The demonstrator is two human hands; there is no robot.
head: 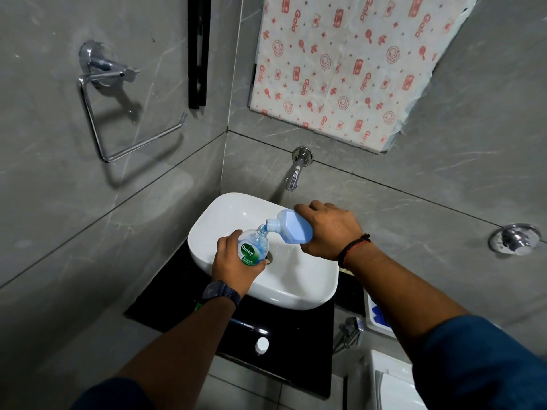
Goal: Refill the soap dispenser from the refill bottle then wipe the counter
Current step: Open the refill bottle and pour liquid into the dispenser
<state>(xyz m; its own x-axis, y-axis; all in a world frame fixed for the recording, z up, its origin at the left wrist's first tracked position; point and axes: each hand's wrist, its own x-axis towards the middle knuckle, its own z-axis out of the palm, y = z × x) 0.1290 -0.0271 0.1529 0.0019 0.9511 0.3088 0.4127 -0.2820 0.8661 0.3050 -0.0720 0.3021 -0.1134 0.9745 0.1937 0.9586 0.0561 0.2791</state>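
My left hand (pixel 233 266) grips a clear Dettol soap dispenser bottle (pixel 253 246) with a green label, held over the white basin (pixel 296 285) with its neck open. My right hand (pixel 328 230) holds a pale blue refill bottle (pixel 294 226) tipped over, its mouth touching the dispenser's neck. Blue liquid shows inside the dispenser. The basin stands on a black counter (pixel 296 327). A white cap or pump top (pixel 262 344) lies on the counter's front part.
A chrome tap (pixel 294 174) juts from the grey wall above the basin. A chrome towel ring (pixel 118 113) hangs on the left wall. A white item with blue (pixel 374 316) sits right of the counter, next to a chrome fitting (pixel 349 329).
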